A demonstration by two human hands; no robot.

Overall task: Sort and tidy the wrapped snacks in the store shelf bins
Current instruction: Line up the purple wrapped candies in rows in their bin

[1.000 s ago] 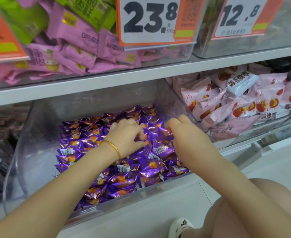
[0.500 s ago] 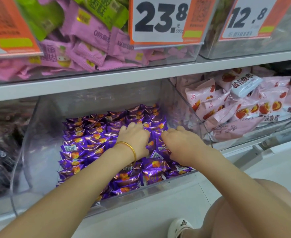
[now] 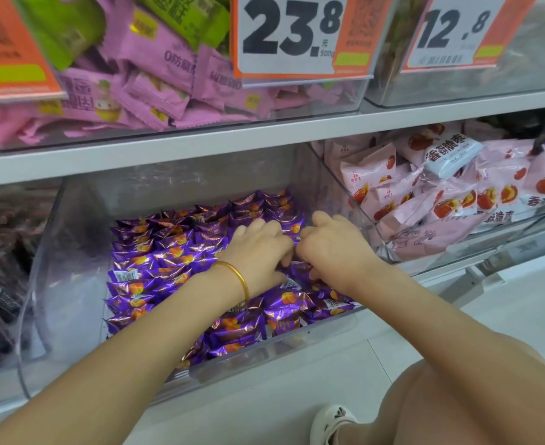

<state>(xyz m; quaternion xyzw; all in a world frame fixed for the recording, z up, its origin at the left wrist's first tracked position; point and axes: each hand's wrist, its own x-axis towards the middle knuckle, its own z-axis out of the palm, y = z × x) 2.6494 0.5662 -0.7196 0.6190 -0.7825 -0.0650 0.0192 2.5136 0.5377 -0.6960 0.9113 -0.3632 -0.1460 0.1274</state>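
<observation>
Bright, even overhead store light, soft glare on my clear bin [image 3: 68, 277], purple foil wrappers [image 3: 168, 252] glinting, edges bowed, price tags [image 3: 290, 33] slightly blurred.

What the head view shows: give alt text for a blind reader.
A person's left hand and right hand reach side by side into purple wrapped snacks in a clear shelf bin, knuckles up. A gold bangle circles the left wrist; pink packets fill the neighbouring bin on the right.

A shop. Above the fingers [image 3: 260, 224], orange price cards [image 3: 289, 33] reading 23.8 and 12.8 front the shelf [image 3: 200, 146]. Clear bins [image 3: 72, 252] around them hold wrapped snacks [image 3: 155, 252].
</observation>
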